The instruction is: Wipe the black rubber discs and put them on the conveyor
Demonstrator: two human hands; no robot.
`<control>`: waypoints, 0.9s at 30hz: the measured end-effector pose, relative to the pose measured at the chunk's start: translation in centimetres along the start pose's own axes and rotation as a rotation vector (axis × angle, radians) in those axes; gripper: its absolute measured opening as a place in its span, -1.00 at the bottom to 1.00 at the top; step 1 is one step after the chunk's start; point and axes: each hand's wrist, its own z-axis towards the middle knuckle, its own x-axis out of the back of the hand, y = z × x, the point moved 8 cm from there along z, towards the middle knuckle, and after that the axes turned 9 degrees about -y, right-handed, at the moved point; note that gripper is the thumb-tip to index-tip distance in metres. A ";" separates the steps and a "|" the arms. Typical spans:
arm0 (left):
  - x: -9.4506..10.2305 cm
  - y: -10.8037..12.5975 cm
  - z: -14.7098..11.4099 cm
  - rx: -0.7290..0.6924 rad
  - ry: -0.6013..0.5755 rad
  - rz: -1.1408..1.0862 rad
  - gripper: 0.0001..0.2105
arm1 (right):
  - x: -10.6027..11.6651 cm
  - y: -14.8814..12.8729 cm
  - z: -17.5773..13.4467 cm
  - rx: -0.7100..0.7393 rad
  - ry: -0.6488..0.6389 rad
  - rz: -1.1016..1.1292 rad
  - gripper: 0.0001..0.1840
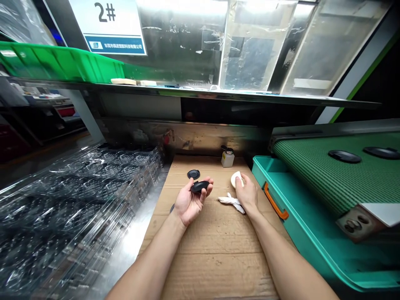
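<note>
My left hand (190, 204) is turned palm up, its fingers closed around a black round plastic part (200, 186). A second black round part (193, 174) lies on the cardboard just beyond that hand. Between the thumb and fingers of my right hand (248, 191) is a white round pad (236, 179), held above the board. A crumpled white cloth (231, 201) lies on the cardboard between my hands. Another dark piece (172, 208) is mostly covered by my left hand.
A small bottle (228, 158) stands at the back of the cardboard sheet (218, 262). Clear plastic trays (68, 200) are stacked at left. On the right, a teal bin (300, 216) sits under a green conveyor belt (337, 166) carrying black parts (344, 156). A shelf (218, 95) crosses above.
</note>
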 end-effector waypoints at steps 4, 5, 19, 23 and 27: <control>-0.1 0.1 0.2 -0.057 0.012 0.192 -0.58 | 0.4 -0.5 0.0 -0.004 -0.007 0.132 -0.47; -0.1 0.2 0.3 -0.088 0.021 0.254 -0.57 | 0.4 -0.8 -0.1 -0.007 -0.034 0.219 -0.45; 3.1 1.7 0.1 -0.288 0.386 0.763 -0.42 | -2.5 -10.7 -6.5 0.412 -0.601 0.408 -0.67; 3.0 1.6 0.1 -0.282 0.388 0.754 -0.39 | -2.6 -10.7 -6.5 0.450 -0.665 0.338 -0.70; 2.8 1.5 0.1 -0.298 0.373 0.721 -0.44 | -2.2 -10.9 -6.4 0.437 -0.611 0.323 -0.71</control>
